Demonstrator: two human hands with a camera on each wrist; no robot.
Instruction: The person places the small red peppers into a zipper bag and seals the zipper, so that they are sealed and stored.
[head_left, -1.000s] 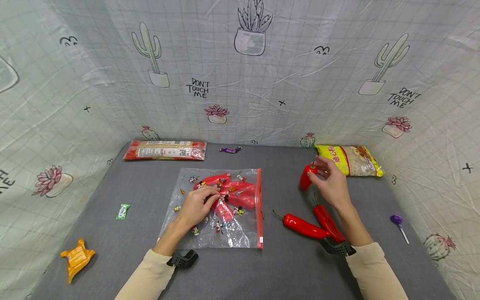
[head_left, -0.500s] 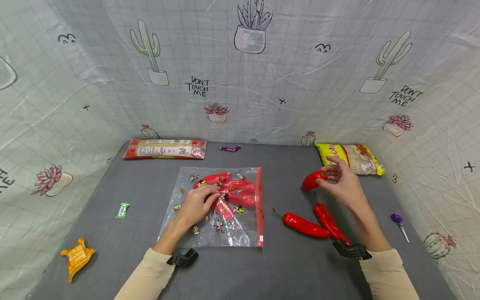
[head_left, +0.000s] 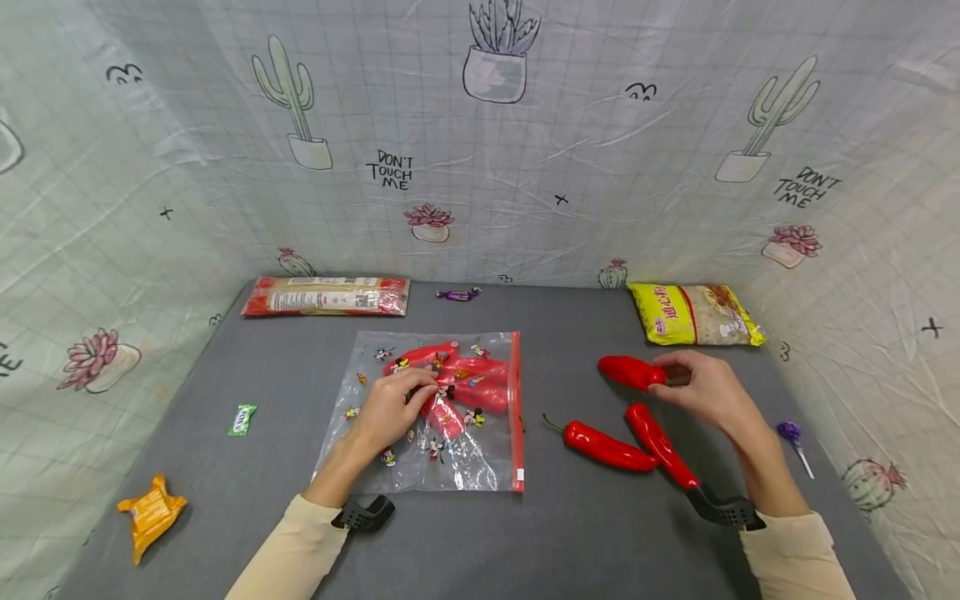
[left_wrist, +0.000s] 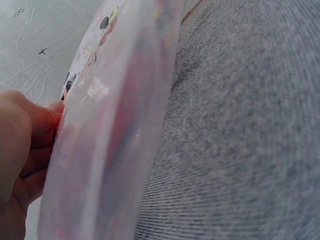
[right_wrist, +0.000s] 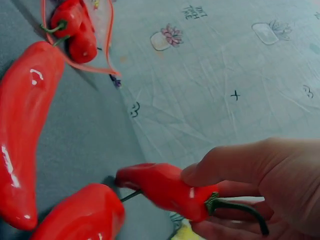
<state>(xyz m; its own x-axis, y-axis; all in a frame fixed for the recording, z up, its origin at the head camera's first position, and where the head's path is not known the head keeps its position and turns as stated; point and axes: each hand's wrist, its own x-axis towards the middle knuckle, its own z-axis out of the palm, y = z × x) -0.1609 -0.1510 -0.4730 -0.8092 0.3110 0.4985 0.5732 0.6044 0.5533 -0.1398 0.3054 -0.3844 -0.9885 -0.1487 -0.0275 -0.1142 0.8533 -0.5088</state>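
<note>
My left hand (head_left: 392,410) pinches the upper film of a clear zip bag (head_left: 480,467) with a red zip edge and cartoon prints. Several red peppers (head_left: 489,390) show through the film; in the right wrist view, green stems poke out at the bag's mouth. Right of the bag, my right hand (head_left: 711,387) holds another red chili pepper (head_left: 628,372) between thumb and fingers. Its tip points left, and its curved green stem (right_wrist: 240,206) lies by the palm in the right wrist view. Two glossy red chili peppers, one (head_left: 609,447) left and one (head_left: 660,446) right, lie nearer me.
A red-ended noodle pack (head_left: 326,297), a purple-wrapped candy (head_left: 458,295) and a yellow pasta bag (head_left: 697,315) lie along the back. Left are a green candy (head_left: 242,420) and an orange packet (head_left: 152,518); a purple lollipop (head_left: 791,435) lies right. Cactus-print cloth walls surround the grey table.
My right hand has moved right and toward me, tipping the pepper from hanging upright to lying nearly level with its tip leftward. My left hand stays in place on the bag.
</note>
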